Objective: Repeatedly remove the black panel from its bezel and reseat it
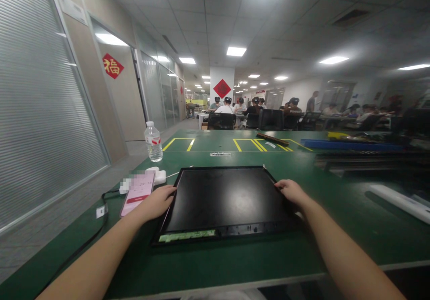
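A flat black display panel (225,199) lies on the green table (235,264), with a strip of green circuit board (187,236) showing along its near edge. My left hand (157,202) grips the panel's left edge, fingers curled round it. On the panel's right edge rests my right hand (291,189), its fingers closed over the rim. Both forearms reach in from the near side.
A phone (137,193) with a lit screen lies left of the panel, beside a white charger (157,175) and a black cable (83,241). A water bottle (153,142) stands behind. Blue and black long parts (349,146) lie at the right. People sit at far tables.
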Action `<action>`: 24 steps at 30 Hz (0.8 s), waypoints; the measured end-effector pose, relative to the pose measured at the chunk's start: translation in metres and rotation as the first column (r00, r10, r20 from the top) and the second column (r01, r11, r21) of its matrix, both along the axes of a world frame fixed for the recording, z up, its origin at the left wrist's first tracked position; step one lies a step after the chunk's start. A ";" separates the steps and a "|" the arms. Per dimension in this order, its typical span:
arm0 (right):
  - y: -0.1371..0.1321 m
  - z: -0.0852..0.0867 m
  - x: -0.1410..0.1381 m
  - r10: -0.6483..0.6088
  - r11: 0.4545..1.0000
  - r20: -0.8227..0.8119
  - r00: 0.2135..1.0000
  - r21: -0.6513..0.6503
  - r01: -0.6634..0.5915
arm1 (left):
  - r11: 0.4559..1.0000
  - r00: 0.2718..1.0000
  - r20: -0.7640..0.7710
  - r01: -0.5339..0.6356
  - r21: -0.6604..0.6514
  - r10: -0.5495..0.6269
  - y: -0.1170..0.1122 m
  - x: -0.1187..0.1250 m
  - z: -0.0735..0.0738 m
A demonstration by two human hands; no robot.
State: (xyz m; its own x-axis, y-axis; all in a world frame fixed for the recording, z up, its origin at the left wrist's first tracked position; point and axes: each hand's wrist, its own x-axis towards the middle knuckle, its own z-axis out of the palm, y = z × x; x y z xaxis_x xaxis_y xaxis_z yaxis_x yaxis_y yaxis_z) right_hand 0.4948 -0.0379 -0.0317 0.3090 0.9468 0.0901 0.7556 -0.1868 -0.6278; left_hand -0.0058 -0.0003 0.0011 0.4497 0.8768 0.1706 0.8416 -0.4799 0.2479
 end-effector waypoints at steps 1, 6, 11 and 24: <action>0.000 0.000 0.000 -0.001 1.000 -0.003 1.000 -0.001 0.001 | 1.000 1.000 0.003 0.002 -0.001 -0.002 0.000 0.000 0.000; -0.001 0.001 -0.001 0.026 1.000 0.004 1.000 0.008 -0.026 | 1.000 1.000 -0.004 -0.007 -0.010 0.007 0.001 0.001 -0.001; -0.002 -0.002 -0.002 0.060 0.998 0.034 0.998 0.013 -0.060 | 0.999 0.999 0.011 -0.039 0.000 0.039 0.000 0.002 -0.001; 0.003 -0.008 0.009 0.061 0.998 0.108 0.992 0.015 -0.063 | 0.997 0.997 -0.033 -0.072 0.034 0.073 -0.001 0.011 -0.002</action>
